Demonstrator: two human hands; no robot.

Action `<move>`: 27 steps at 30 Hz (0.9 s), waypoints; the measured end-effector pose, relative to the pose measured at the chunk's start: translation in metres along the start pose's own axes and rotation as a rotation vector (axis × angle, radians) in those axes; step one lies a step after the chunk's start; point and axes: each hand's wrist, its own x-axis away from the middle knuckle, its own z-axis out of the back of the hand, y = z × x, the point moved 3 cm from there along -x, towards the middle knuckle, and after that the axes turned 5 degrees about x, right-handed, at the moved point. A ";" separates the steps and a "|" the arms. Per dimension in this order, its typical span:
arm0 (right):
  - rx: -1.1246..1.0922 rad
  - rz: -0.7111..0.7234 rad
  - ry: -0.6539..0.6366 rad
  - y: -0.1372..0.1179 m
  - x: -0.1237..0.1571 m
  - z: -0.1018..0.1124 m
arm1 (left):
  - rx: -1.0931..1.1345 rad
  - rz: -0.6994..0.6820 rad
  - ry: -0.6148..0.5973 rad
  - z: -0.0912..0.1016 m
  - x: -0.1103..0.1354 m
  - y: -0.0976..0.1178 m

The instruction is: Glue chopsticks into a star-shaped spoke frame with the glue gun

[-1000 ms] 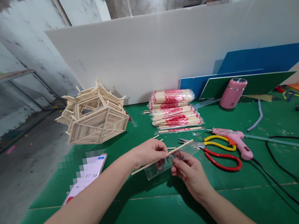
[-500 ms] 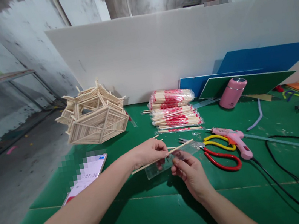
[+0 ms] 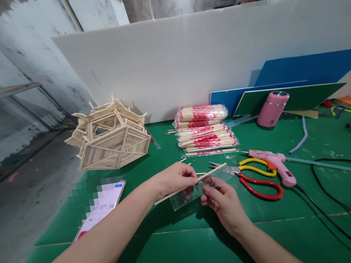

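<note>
Between the fingers of my left hand (image 3: 176, 180) is a thin wooden chopstick (image 3: 216, 169), tilted up toward the right. It lies along the upper edge of a clear plastic strip (image 3: 178, 201). My right hand (image 3: 224, 204) pinches that strip near its middle from the front, fingers curled. Both hands are close together above the green table. Just right of the strip lie scissors (image 3: 261, 184) with one yellow and one red handle, their blades apart. A few loose chopsticks show partly behind my left hand.
Packs of wrapped chopsticks (image 3: 206, 138) lie at the back, left of a pink bottle (image 3: 273, 109). A pink glue gun (image 3: 277, 163) trails a black cable. A stick-built structure (image 3: 114, 137) stands back left, a phone (image 3: 106, 201) before it. A white board (image 3: 164, 66) closes the rear.
</note>
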 end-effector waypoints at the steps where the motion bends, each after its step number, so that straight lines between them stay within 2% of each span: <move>1: -0.006 -0.002 0.002 0.001 0.000 0.000 | 0.001 -0.003 -0.004 0.000 0.000 0.000; 10: -0.022 -0.007 -0.001 -0.001 0.001 -0.001 | 0.055 -0.033 0.005 -0.007 -0.002 -0.002; 13: -0.025 -0.003 0.034 -0.001 0.000 0.001 | 0.053 -0.029 0.010 -0.011 -0.005 -0.002; 27: -0.067 0.002 0.119 0.001 -0.003 0.004 | 0.098 0.089 0.071 -0.014 -0.008 -0.006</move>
